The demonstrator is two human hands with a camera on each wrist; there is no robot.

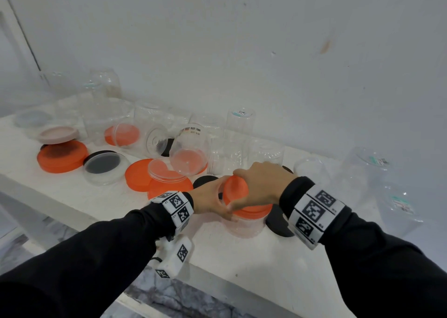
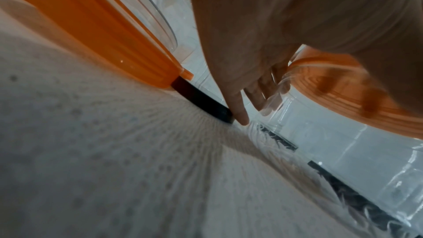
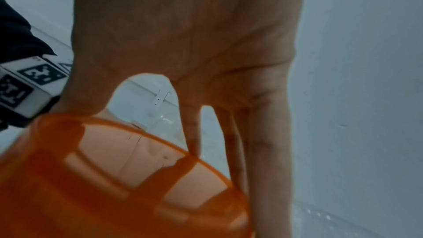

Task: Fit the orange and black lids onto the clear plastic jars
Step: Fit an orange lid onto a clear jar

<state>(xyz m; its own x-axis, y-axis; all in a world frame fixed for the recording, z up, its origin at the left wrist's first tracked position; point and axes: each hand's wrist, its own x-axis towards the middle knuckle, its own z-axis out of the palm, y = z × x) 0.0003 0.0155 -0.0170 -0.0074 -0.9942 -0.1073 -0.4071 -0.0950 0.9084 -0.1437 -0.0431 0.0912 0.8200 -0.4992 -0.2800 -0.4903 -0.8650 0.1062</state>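
Note:
A clear plastic jar (image 1: 244, 224) stands on the white shelf (image 1: 254, 264) near its front edge. An orange lid (image 1: 238, 192) sits tilted on the jar's mouth. My right hand (image 1: 255, 187) reaches over the lid from above, its fingers (image 3: 265, 151) and thumb curled round the orange lid (image 3: 119, 178). My left hand (image 1: 212, 201) holds the jar from the left, its fingers (image 2: 238, 111) wrapped round the clear jar (image 2: 343, 160) just under the orange lid (image 2: 343, 97).
Several clear jars (image 1: 239, 129) stand or lie along the wall. Loose orange lids (image 1: 63, 158) (image 1: 139, 172), black lids (image 1: 205, 181) (image 1: 278, 222) and a pink lid (image 1: 58, 135) lie on the shelf. More clear jars (image 1: 396, 196) lie at the right.

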